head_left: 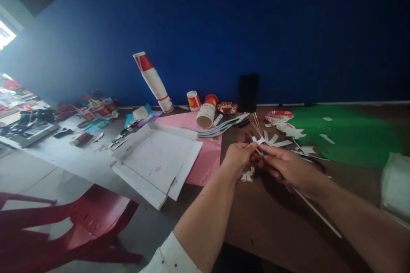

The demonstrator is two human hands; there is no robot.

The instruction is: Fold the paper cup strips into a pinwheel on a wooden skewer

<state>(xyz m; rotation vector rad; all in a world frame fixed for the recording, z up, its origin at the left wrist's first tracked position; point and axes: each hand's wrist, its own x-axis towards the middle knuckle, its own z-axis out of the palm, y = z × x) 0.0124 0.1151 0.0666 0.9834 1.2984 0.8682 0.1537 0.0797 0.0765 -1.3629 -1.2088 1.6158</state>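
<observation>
Both hands are together over the brown table, fingers pinched around the upper end of a thin wooden stick (315, 211). At the stick's tip, my left hand (240, 158) is closed, thumb and forefinger pressed by a small white paper strip (259, 140). My right hand (290, 166) is closed on the stick just beside it, and the stick's long end slants out below that wrist. Exactly how the strip meets the stick is hidden by the fingers. Just beyond the fingertips lie several cut white paper strips (273, 140) and thin red-and-white sticks (256, 123).
A dark phone (248, 93) leans against the blue wall. Left of it are paper cups (205, 116) and a tall leaning cup stack (155, 83). A white box lid (156, 158) overlaps pink paper (208, 162). Green paper (352, 136) lies right; a red chair (96, 217) stands lower left.
</observation>
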